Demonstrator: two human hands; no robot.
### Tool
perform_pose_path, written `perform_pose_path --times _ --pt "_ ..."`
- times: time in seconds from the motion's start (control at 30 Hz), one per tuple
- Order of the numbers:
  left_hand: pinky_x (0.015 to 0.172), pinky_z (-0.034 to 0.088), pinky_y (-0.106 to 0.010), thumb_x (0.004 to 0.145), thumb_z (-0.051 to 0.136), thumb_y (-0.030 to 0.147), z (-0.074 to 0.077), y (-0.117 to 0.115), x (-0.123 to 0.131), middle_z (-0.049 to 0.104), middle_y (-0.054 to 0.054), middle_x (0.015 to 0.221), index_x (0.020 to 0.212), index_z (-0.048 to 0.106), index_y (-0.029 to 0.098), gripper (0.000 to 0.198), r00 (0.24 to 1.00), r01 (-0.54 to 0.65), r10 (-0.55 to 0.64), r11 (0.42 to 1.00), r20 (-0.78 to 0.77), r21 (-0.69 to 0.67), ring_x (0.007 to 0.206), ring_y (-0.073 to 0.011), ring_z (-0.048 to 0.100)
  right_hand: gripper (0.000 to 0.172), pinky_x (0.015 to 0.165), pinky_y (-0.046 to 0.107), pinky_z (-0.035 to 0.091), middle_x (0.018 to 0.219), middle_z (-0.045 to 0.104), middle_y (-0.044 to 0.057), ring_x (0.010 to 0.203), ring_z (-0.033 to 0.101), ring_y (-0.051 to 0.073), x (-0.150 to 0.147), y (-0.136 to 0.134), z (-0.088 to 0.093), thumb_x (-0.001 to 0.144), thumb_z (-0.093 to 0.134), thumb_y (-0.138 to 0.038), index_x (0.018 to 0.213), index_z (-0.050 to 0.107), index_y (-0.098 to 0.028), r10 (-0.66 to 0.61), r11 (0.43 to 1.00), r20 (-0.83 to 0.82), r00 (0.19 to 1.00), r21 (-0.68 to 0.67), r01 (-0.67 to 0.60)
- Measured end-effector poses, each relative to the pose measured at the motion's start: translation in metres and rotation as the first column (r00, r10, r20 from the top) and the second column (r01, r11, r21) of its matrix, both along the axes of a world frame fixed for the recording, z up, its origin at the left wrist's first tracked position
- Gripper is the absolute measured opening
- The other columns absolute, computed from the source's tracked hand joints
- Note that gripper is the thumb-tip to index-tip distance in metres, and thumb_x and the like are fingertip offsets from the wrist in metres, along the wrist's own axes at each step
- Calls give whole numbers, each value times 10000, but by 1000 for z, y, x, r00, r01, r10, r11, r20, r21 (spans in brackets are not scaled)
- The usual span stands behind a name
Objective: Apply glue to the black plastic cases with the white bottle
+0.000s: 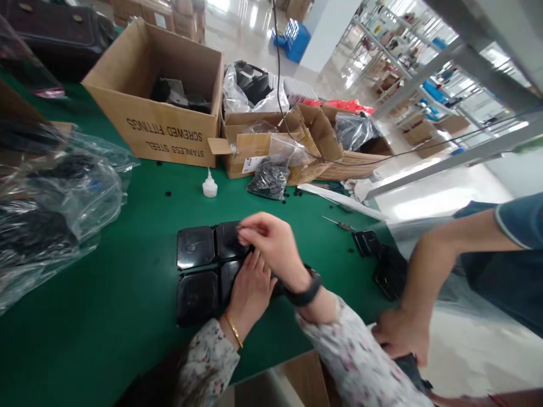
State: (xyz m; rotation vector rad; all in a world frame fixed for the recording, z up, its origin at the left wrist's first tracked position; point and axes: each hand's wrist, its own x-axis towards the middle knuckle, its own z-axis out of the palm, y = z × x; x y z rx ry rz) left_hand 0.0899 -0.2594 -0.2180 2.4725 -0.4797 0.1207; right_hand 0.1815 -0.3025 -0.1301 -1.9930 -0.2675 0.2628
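Several black square plastic cases (195, 247) lie close together in rows on the green tabletop. My left hand (251, 285), with a gold bracelet at its wrist, rests palm down over the right-hand cases, fingers stretched out. Just above it, my right hand (271, 240) is closed in a pinch over the upper right case (227, 240). Whatever is between its fingertips is too small and dark to name. Cases farther right are partly hidden beneath my hands.
A white nozzle bottle (209, 185) stands beyond the cases. Behind are a bag of small black parts (268, 178) and cardboard boxes (169, 127). Plastic bags (97, 186) lie left. A screwdriver (339, 224) and a co-worker's hand (401, 333) are to the right.
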Motion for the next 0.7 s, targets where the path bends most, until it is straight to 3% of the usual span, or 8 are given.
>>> perform_pose_path --times 0.07,0.1,0.2,0.3,0.4,0.53,0.7 --pt "1119 354 -492 895 516 212 9 6 -4 330 -187 1503 1416 356 77 562 1000 -5 5 999 -19 44 1408 -306 272 228 620 283 574 748 698 39 658 683 175 -41 -71 0 858 616 -392 880 619 -164 -236 970 -29 971 -66 234" --pt "1127 349 -478 895 505 198 12 9 -7 316 -174 1512 1413 357 67 554 1000 14 -13 998 -18 69 1420 -291 245 266 583 290 572 720 693 54 629 678 185 -60 -99 -4 868 593 -425 848 615 -160 -285 953 -16 958 -114 281" --pt "1124 366 -446 905 499 212 15 12 -21 354 -126 1501 1364 437 97 478 992 128 -129 985 2 114 1410 -257 279 263 530 289 542 681 671 55 592 646 186 -107 -141 -29 884 575 -416 790 622 -175 -328 915 58 943 -230 332" --pt "1096 406 -426 910 507 202 10 11 -33 407 -124 1468 1338 469 99 442 978 202 -207 967 16 154 1373 -253 356 186 640 317 547 805 668 71 729 641 197 -130 -134 -54 908 556 -325 802 635 -194 -280 892 170 945 -319 322" --pt "1087 416 -431 920 479 155 5 9 -35 435 -125 1449 1337 469 96 422 977 201 -211 960 33 193 1359 -249 380 172 755 344 537 923 651 96 860 619 210 -140 -120 -66 941 482 -211 899 649 -195 -178 871 245 953 -411 268" --pt "1086 417 -429 910 499 146 7 8 -32 451 -119 1440 1316 494 98 409 975 212 -221 957 27 197 1359 -251 383 231 795 352 517 974 632 111 921 593 225 -145 -118 -63 948 414 -116 1026 626 -165 -20 815 266 964 -554 170" --pt "1081 423 -429 885 538 125 9 10 -32 473 -121 1424 1302 507 88 420 975 212 -221 960 31 182 1351 -256 394 154 715 326 489 839 608 71 803 572 219 -133 -123 -59 941 469 -133 883 606 -172 99 700 266 959 -703 123"
